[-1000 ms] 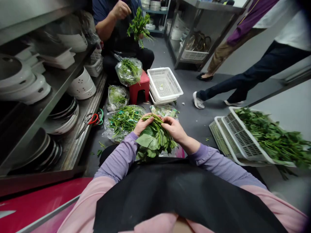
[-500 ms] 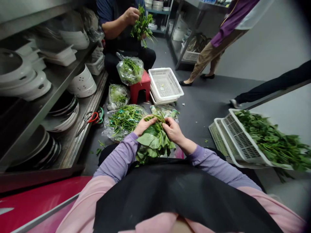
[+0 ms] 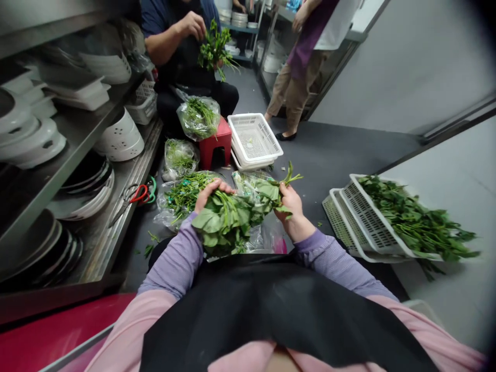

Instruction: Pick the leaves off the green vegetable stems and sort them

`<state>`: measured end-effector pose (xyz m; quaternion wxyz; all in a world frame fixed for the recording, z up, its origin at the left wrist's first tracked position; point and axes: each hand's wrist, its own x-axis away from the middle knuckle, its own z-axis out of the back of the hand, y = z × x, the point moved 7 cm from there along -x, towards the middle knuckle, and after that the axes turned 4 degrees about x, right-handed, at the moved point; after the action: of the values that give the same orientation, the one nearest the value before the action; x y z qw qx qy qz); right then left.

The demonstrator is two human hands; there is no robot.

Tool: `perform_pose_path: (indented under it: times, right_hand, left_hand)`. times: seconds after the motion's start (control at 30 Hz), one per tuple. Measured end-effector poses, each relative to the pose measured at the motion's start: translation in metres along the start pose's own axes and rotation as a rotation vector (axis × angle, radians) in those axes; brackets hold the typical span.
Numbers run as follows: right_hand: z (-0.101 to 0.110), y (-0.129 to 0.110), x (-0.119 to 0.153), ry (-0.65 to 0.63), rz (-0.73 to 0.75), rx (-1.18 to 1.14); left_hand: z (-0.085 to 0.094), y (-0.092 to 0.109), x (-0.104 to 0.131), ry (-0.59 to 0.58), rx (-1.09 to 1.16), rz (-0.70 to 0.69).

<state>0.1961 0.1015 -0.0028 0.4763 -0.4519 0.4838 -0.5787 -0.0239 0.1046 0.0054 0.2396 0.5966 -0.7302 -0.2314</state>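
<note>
My left hand (image 3: pixel 211 194) is closed around a bunch of leafy greens (image 3: pixel 225 222), whose broad leaves hang over my lap. To its right, my right hand (image 3: pixel 290 202) grips a smaller sprig of leafy greens (image 3: pixel 270 195) by its stems, and the stem ends stick out above the fingers. The leaves of the two portions meet between my hands. Beyond my left hand lies an opened plastic bag of thin-stemmed greens (image 3: pixel 180 194) on the floor. Another clear bag (image 3: pixel 248 181) shows behind the leaves, partly hidden.
White baskets (image 3: pixel 256 139) stand ahead beside a red stool (image 3: pixel 215 147) bearing bagged greens. At right, a tilted basket (image 3: pixel 375 222) holds more greens. Scissors (image 3: pixel 134 194) lie on the left shelf's edge. A co-worker (image 3: pixel 186 46) sits opposite, holding herbs; another person (image 3: pixel 306 67) stands behind.
My hands have moved apart, the right one drawing a sprig away to the right. The standing person has shifted left in view, and a dark-trousered leg at right has gone.
</note>
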Motion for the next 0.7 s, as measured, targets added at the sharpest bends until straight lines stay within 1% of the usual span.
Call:
perform_pose_path:
  times: [0.07,0.1,0.17,0.27,0.33,0.37,0.43,0.5,0.6,0.7]
  right_hand:
    - [0.015,-0.008,-0.002,0.091,0.002,-0.043]
    - [0.017,-0.012,-0.001,0.091,-0.015,-0.057]
    - [0.002,-0.018,0.005,-0.071,-0.080,-0.026]
    - [-0.029,-0.023,0.019,-0.322,-0.166,0.006]
    - [-0.044,-0.024,0.026,-0.422,-0.196,0.021]
    - [-0.049,-0.024,0.028,-0.445,-0.196,0.035]
    - [-0.054,-0.026,0.028,-0.440,-0.156,0.075]
    - [-0.056,-0.029,0.027,-0.407,-0.084,0.118]
    - [-0.059,-0.035,0.027,-0.370,0.040,0.241]
    - [-0.067,-0.041,0.031,-0.400,0.147,0.457]
  left_hand:
    - [0.003,0.014,-0.002,-0.003,-0.057,-0.059]
    - [0.004,0.018,-0.003,-0.003,-0.115,-0.075]
    - [0.005,0.017,-0.005,-0.018,-0.225,-0.057]
    - [-0.002,-0.006,-0.003,-0.110,-0.330,0.111]
    - [-0.005,-0.022,0.000,-0.156,-0.384,0.186]
    - [-0.004,-0.026,0.000,-0.151,-0.399,0.191]
    - [-0.001,-0.030,-0.002,-0.108,-0.397,0.162]
    - [0.001,-0.034,-0.003,-0.093,-0.349,0.149]
    - [-0.004,-0.041,-0.002,-0.147,-0.225,0.201]
    - [-0.006,-0.042,0.001,-0.143,-0.168,0.220]
